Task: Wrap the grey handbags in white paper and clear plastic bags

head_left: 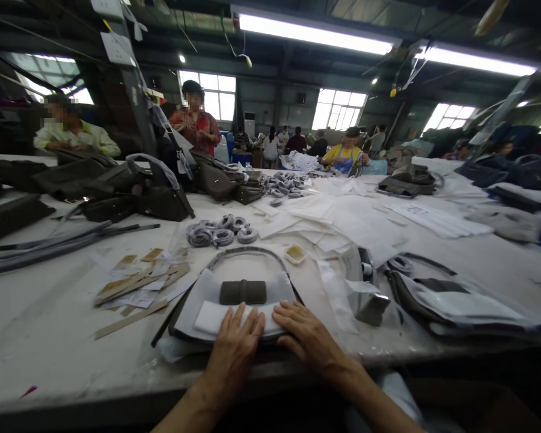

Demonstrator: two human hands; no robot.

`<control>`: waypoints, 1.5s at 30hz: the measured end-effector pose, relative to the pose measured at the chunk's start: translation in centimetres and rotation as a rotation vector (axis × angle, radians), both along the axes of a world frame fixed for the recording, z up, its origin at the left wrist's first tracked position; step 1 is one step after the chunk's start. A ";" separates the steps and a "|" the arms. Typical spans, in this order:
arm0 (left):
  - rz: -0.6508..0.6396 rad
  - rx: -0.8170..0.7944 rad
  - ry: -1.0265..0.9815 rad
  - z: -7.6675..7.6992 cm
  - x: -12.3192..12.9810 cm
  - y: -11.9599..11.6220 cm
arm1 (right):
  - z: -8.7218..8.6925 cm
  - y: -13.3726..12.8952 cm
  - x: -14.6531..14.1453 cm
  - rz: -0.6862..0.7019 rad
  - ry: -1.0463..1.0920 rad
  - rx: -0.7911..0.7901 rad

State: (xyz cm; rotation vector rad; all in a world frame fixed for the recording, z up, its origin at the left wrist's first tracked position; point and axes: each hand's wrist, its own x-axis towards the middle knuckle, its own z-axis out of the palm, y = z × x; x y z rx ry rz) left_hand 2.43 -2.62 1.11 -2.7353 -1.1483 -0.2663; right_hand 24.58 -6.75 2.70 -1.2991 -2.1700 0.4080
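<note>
A handbag (187,325) lies flat on the table in front of me, its wrapped handle arching away from me. Thin white sheeting covers most of its front, leaving a dark olive flap tab (242,292) showing. Across the bag's near part runs a strip of white foam (207,317). My left hand (237,340) rests on the foam's middle with fingers stretched out. Flat on its right end lies my right hand (306,334), fingers extended and the thumb apart. Neither hand grips anything.
Left of the bag are loose card strips (139,285); behind it, coiled grey straps (223,231) and a small dish (296,254). A tape dispenser (369,304) and another wrapped bag (460,300) stand right. White sheets (324,222) and dark bags (117,186) lie farther back. Several people work beyond.
</note>
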 end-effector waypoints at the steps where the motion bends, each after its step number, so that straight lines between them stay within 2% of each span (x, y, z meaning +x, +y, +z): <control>1: 0.001 -0.023 0.028 0.6 0.3 0.1 | -0.3 -0.1 0.0 0.000 -0.010 0.018; 3: -0.032 -0.063 0.084 1.8 1.2 0.6 | -1.0 -0.2 -0.1 0.002 -0.025 0.074; 6: -0.148 -0.115 0.143 3.4 2.2 1.7 | -2.3 -0.3 -0.3 -0.004 -0.007 0.164; 9: -0.205 -0.208 0.147 3.7 2.5 2.4 | -2.5 -0.2 -0.2 -0.009 0.023 0.183; 12: -0.181 -0.192 0.084 2.1 1.8 2.3 | -1.7 -0.1 0.3 0.022 0.021 0.079; 15: -0.206 0.044 -0.021 -0.6 0.9 1.7 | -0.9 -0.1 0.6 0.066 -0.010 0.019; 18: -0.225 0.248 -0.131 -2.8 0.4 1.0 | -1.4 -0.2 0.3 0.034 -0.002 0.111; 21: -0.193 0.307 -0.186 -3.4 0.6 0.4 | -2.4 -0.2 -0.3 -0.025 0.034 0.192; 23: -0.163 0.311 -0.197 -3.3 0.8 0.1 | -2.5 -0.2 -0.6 -0.032 0.058 0.167; 27: -0.146 0.282 -0.208 -3.0 1.1 0.0 | -0.6 -0.2 0.8 -0.051 0.168 0.016; 30: -0.135 0.246 -0.246 -3.0 1.1 0.1 | 1.9 -0.3 4.4 -0.282 0.163 0.121; 33: -0.138 0.227 -0.270 -3.1 1.1 0.2 | 4.2 0.1 9.2 -0.527 -0.090 0.276; 35: -0.139 0.219 -0.276 -3.2 1.1 0.2 | 5.0 0.9 11.9 -0.582 -0.323 0.203; 37: -0.141 0.211 -0.276 -3.2 1.1 0.2 | 5.3 1.9 13.5 -0.606 -0.504 0.035; 39: -0.147 0.209 -0.273 -3.1 1.1 0.2 | 5.2 3.0 14.2 -0.629 -0.576 -0.099; 42: -0.153 0.206 -0.277 -3.1 1.0 0.2 | 5.7 4.0 14.4 -0.638 -0.563 -0.138; 44: -0.153 0.206 -0.288 -3.2 1.1 0.2 | 7.1 4.0 14.5 -0.660 -0.481 -0.124; 45: -0.153 0.213 -0.293 -3.3 1.1 0.2 | 8.0 3.8 14.5 -0.683 -0.375 -0.122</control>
